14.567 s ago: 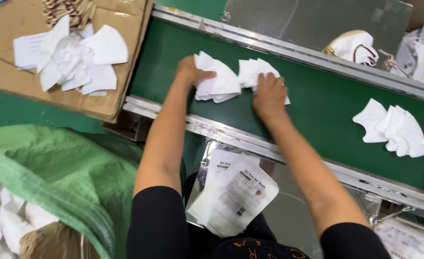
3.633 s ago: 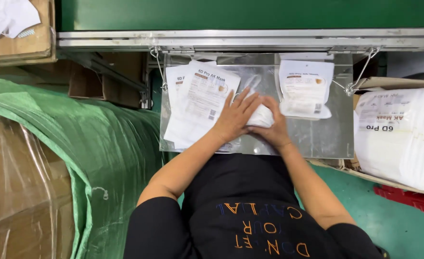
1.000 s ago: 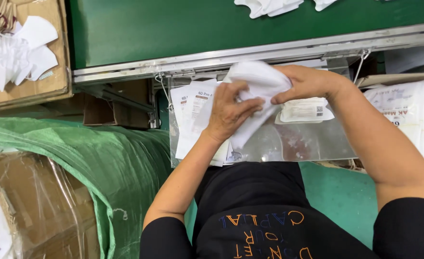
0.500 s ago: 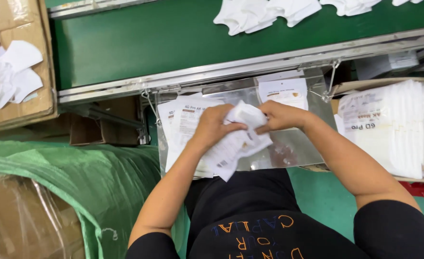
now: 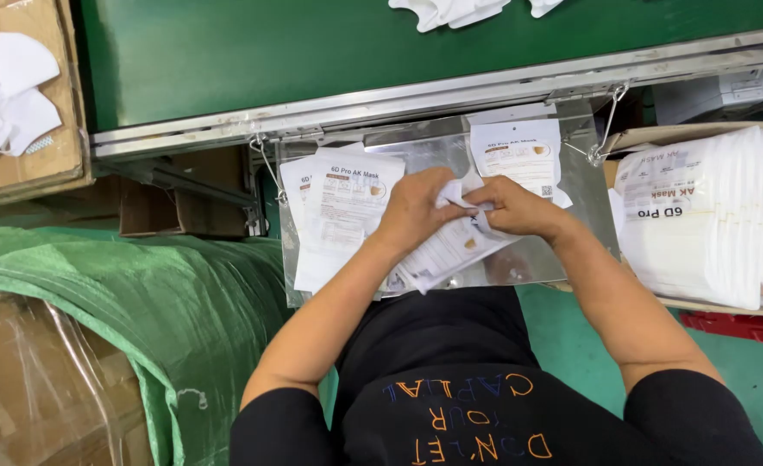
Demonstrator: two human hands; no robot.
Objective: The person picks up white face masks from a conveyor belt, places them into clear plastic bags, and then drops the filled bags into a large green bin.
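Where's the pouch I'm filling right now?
In the head view, centre: the printed pouch is held between your left hand and right hand, over the clear tray.

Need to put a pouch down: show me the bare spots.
Most room is on the green belt, between the cardboard box and the white masks. The clear tray is crowded: pouch stack, both hands, only a bare strip at its right edge.

clear tray (image 5: 584,185) hung off belt rail | on it: stack of printed white pouches (image 5: 342,207) at left, one pouch (image 5: 519,151) at back right | green belt (image 5: 312,52): white masks (image 5: 450,10) at far edge
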